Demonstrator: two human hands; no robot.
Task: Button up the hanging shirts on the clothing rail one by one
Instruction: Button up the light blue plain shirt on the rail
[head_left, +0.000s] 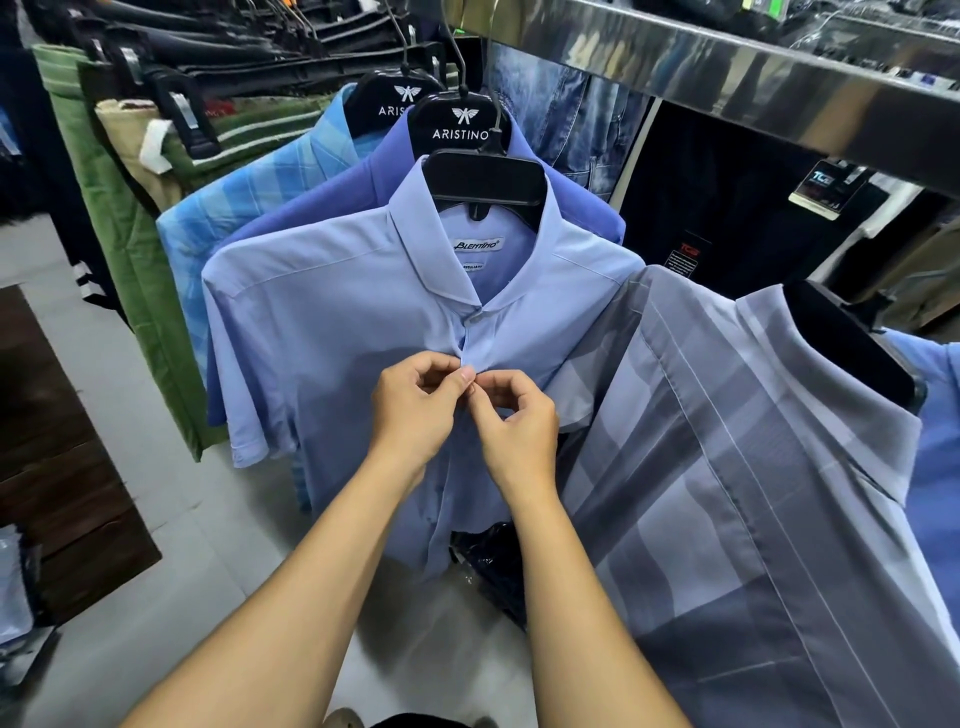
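Both hands pinch the front placket of the pale shirt (322, 332): left hand (415, 410) and right hand (519, 431) meet there with fingers curled on the fabric edges (the button between them is hidden). Just above the grip, the collar button (474, 317) is fastened; below the grip, the front edges part near the hem. Right of the grip hangs a grey shirt (753, 467), and behind it a blue shirt (337, 192).

front hanger (460, 122): ARISTINO | hanger behind (387, 101): ARIS.., rest hidden | shirt (332, 322) neck label (478, 244): BLENTINO | black tag (821, 187): TC.., unclear
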